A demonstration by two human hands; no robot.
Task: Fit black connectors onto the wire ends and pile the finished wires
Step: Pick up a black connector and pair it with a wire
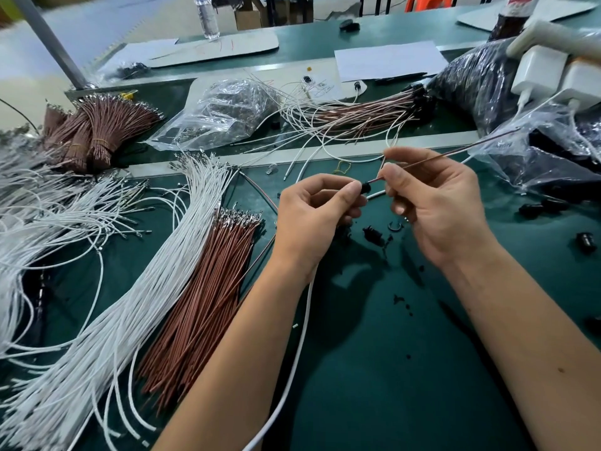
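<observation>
**Brown wire going into a black connector, much of it hidden by fingers**

The left hand [313, 216] is pinching a black connector [365, 188] between thumb and curled fingers; only the connector's end is peeking out past the thumb tip, so its shape is hard to make out. The right hand [435, 203] is pinching a brown wire [455, 153] between thumb and forefinger just beside the connector, with the wire's near end meeting the connector's face. Whether the metal terminal is seated inside cannot be told, as the fingertips are covering it. The wire's far end is running up and right over a clear plastic bag [553, 151], where it is thinning into blur.

A white wire [302, 336] is trailing from under the left wrist down toward the bottom edge, where it is being cut off; a short white stretch is also showing between the two hands, but whether the two are one wire is hidden.

On the green table [390, 369], a loose bundle of brown wires [208, 297] is lying beside a long sheaf of white wires [136, 307], both partly running out of view at lower left. Farther back, a pile of finished wires [364, 115] with dark ends is lying against a black bag [471, 83]. Small black parts [374, 236] are lying scattered under the hands, too small to identify.
</observation>
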